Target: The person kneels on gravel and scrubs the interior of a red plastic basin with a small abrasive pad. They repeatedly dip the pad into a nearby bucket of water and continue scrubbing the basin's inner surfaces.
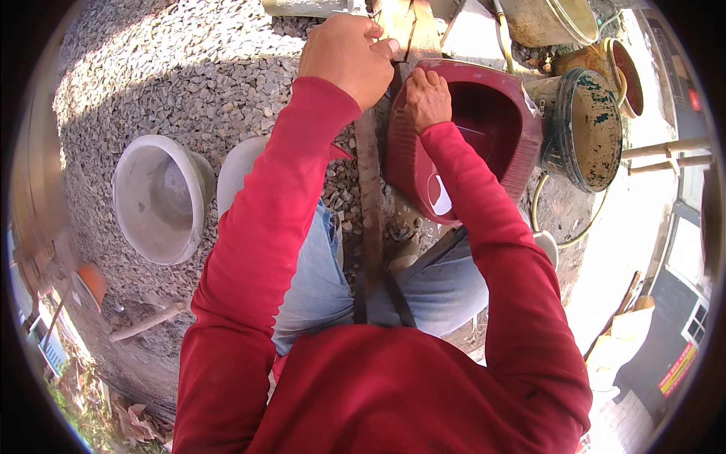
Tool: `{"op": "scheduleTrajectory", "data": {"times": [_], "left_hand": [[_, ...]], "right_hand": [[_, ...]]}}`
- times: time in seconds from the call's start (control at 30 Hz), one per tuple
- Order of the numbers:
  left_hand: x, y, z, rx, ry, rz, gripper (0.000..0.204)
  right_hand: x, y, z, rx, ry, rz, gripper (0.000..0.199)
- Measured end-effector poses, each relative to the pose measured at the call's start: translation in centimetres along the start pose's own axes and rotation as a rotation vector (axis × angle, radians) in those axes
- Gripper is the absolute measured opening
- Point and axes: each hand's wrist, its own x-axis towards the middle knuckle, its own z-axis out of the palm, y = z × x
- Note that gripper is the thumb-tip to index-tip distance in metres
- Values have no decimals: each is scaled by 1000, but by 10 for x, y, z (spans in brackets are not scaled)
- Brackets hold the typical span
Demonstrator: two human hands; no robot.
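Lying under the curled right hand (pixel 428 98), the maroon basin (pixel 478 73) extends rightward, any pinch hidden.

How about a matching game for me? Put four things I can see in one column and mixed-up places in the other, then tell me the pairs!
Things
1. Dark-red hollow vessel with ridged sides
2. Round pale-grey basin
3. Paint-spotted bucket with a dark-green rim
4. Faded blue denim trousers

Places
A. On the person's legs
B. At the left of the picture, by the grey gravel
C. With the right hand at its rim
D. Just to the right of the dark-red vessel

Pairs: 1-C, 2-B, 3-D, 4-A
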Motion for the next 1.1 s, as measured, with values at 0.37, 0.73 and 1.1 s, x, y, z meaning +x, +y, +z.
{"op": "scheduleTrajectory", "data": {"times": [0.37, 0.73, 1.1], "left_hand": [[-3, -2, 2, 7, -23, -2, 31], [-1, -2, 5, -16, -63, -28, 33], [4, -4, 9, -33, -60, 1, 28]], "right_hand": [[-10, -10, 6, 8, 9, 6, 8], [-25, -24, 12, 5, -85, -138, 14], [-27, -18, 20, 41, 6, -89, 8]]}}
